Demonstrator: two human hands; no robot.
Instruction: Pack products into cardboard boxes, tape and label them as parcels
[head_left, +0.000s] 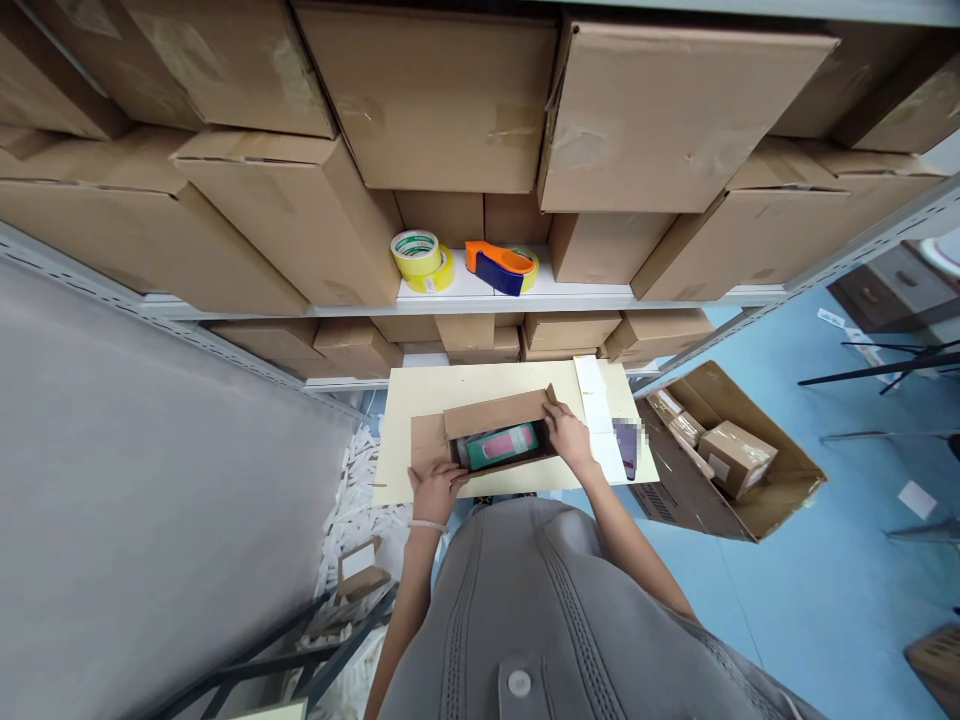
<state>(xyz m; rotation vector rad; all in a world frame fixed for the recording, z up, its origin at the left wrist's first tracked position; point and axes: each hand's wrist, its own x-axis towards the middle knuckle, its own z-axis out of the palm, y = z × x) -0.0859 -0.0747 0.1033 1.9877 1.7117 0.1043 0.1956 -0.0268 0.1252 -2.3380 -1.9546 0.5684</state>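
Note:
A small brown cardboard box (495, 412) lies on the pale yellow board, its top flaps folded outward. Inside it rests a green and pink package (501, 446), with something dark and grey beside it that I cannot make out. At the box's near left corner, my left hand (436, 488) is closed on the edge, below the left flap (429, 438). My right hand (568, 434) grips the right end of the box, fingers over its rim and thumb side hidden.
Rolls of yellow tape (417, 256) and an orange and blue tape dispenser (501, 266) sit on the shelf ahead among large cartons (442, 100). White paper (600, 410) and a phone (625, 448) lie right on the board. A big carton (787, 490) with parcels stands on the floor at right.

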